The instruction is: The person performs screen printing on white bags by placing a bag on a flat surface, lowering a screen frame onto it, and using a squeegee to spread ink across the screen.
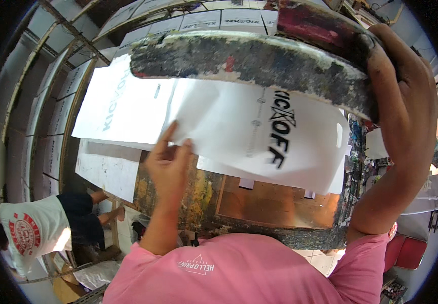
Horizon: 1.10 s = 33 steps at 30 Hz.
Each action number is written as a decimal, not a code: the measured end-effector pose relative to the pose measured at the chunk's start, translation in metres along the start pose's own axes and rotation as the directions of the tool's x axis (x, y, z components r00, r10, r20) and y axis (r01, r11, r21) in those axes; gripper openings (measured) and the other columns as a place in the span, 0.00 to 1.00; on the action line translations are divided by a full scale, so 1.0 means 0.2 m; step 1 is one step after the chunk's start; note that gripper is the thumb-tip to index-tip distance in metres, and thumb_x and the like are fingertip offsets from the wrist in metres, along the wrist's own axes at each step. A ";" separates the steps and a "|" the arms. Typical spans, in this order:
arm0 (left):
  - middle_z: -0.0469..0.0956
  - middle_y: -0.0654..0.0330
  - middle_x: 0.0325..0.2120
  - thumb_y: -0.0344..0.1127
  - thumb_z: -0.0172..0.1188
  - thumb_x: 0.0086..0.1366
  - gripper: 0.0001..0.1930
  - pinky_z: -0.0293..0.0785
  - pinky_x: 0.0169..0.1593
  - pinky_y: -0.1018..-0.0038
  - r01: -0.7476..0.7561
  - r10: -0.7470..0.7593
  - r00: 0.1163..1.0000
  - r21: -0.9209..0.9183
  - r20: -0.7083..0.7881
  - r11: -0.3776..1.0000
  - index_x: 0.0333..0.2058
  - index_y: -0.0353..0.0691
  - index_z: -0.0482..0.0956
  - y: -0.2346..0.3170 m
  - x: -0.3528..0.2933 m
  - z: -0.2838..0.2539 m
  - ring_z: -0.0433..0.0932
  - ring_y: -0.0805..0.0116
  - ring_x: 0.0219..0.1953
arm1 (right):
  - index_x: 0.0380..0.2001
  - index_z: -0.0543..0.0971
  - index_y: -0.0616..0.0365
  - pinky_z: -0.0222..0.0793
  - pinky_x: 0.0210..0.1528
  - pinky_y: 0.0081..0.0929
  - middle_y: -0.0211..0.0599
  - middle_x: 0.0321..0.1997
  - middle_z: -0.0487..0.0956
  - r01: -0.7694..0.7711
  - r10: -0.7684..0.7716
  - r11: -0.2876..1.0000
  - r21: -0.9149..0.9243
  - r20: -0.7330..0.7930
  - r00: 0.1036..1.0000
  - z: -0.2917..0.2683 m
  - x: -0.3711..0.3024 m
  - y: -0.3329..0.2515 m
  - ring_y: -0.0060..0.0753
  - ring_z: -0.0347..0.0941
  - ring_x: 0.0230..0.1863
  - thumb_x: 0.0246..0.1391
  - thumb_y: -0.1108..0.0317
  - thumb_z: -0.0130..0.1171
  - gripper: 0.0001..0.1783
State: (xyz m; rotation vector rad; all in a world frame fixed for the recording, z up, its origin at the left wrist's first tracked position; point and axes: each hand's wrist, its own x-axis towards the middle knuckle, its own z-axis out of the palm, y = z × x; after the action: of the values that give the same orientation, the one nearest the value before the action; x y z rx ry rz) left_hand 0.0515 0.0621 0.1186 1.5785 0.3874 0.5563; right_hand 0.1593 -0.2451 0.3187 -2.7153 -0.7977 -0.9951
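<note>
My right hand [404, 86] grips the right end of a paint-crusted screen-printing frame [249, 58], which is tilted up over the table. Below the frame lies a white printed bag [219, 116] with black lettering and an oval handle cut-out at its right end. The bag bows upward in a curve. At its left edge, my left hand [166, 157] has its thumb and forefinger on the bag, the other fingers curled and partly hidden. Beside that hand, to the left, more white printed bags [122, 109] overlap one another.
The printing table [279, 202] has a brown, paint-stained top with small pale tabs. Drying racks [59, 116] holding printed white pieces stand at the left and the back. At lower left another person [36, 228] in a white shirt bends down. A red chair [405, 252] stands at right.
</note>
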 end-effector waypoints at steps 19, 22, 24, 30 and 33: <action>0.75 0.35 0.56 0.32 0.64 0.62 0.42 0.76 0.55 0.60 0.097 0.395 0.913 0.995 -0.104 0.036 0.71 0.30 0.54 -0.17 1.34 -1.50 0.77 0.41 0.54 | 0.43 0.78 0.64 0.68 0.39 0.41 0.54 0.30 0.78 -0.022 0.026 0.999 0.029 -0.135 0.991 0.01 -0.02 -0.16 0.54 0.74 0.31 0.60 0.53 0.54 0.22; 0.78 0.42 0.54 0.50 0.73 0.58 0.38 0.73 0.59 0.62 -0.314 0.316 0.937 0.750 0.146 0.583 0.60 0.30 0.74 0.05 0.88 -0.81 0.78 0.51 0.56 | 0.51 0.77 0.60 0.69 0.43 0.43 0.54 0.34 0.81 -0.075 0.062 0.994 -0.075 -0.163 0.985 0.02 -0.08 -0.20 0.55 0.76 0.36 0.57 0.53 0.56 0.25; 0.87 0.56 0.40 0.45 0.72 0.62 0.23 0.78 0.47 0.74 -0.300 0.029 0.880 0.508 0.474 0.807 0.48 0.31 0.84 0.18 0.45 -0.53 0.82 0.75 0.41 | 0.57 0.76 0.56 0.70 0.45 0.45 0.53 0.37 0.83 -0.055 0.037 0.994 -0.099 -0.172 0.984 0.05 -0.13 -0.23 0.56 0.77 0.38 0.56 0.53 0.57 0.29; 0.72 0.48 0.62 0.53 0.71 0.62 0.49 0.64 0.69 0.61 0.218 0.081 0.740 -0.351 0.668 0.911 0.73 0.40 0.53 0.09 -0.04 -0.37 0.70 0.60 0.65 | 0.64 0.70 0.56 0.68 0.48 0.48 0.50 0.36 0.78 -0.172 0.169 0.984 -0.038 -0.060 0.984 0.03 -0.35 -0.36 0.53 0.74 0.40 0.47 0.65 0.62 0.37; 0.55 0.45 0.71 0.74 0.57 0.60 0.58 0.52 0.74 0.48 0.536 0.023 0.754 -0.635 0.656 0.556 0.73 0.36 0.45 0.15 -0.38 -0.23 0.57 0.46 0.72 | 0.62 0.72 0.57 0.65 0.48 0.48 0.46 0.42 0.75 -0.149 0.144 0.989 0.006 0.239 0.960 0.14 -0.61 -0.44 0.51 0.71 0.45 0.48 0.61 0.67 0.37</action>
State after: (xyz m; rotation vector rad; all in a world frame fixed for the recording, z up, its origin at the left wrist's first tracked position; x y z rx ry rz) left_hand -0.0396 0.0551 0.1409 0.6810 -0.1334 -0.0858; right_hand 0.0501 -0.2141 0.2159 -2.8588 -0.6251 -0.6335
